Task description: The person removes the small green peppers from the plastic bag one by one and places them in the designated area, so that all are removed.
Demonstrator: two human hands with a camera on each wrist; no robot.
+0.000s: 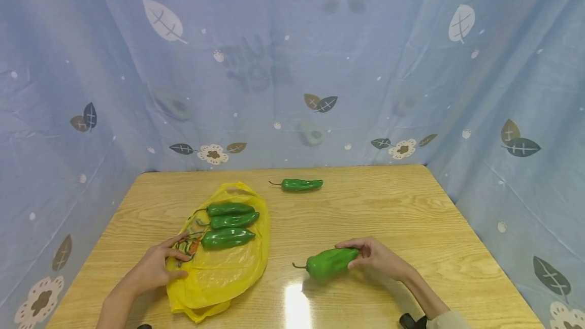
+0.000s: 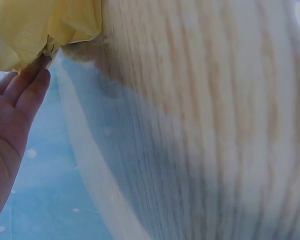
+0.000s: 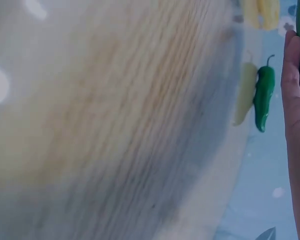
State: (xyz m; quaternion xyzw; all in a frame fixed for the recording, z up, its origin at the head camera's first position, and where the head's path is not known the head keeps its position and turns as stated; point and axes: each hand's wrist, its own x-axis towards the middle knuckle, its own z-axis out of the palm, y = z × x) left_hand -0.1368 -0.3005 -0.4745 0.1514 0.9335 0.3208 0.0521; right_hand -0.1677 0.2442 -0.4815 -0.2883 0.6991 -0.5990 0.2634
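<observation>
One green pepper, pinched by the right hand, parts thumb from fingers.

The left hand reaches forward, thumb spread below its fingers, while the right hand grips, angled leftward.

A curtained-off nook, this, a booth of sorts! Pale-blue fabric curtains printed with leaves and flowers fill the top and both sides of the frame, hemming in a light wood-grain table across the bottom; home or studio, there's no telling.
</observation>
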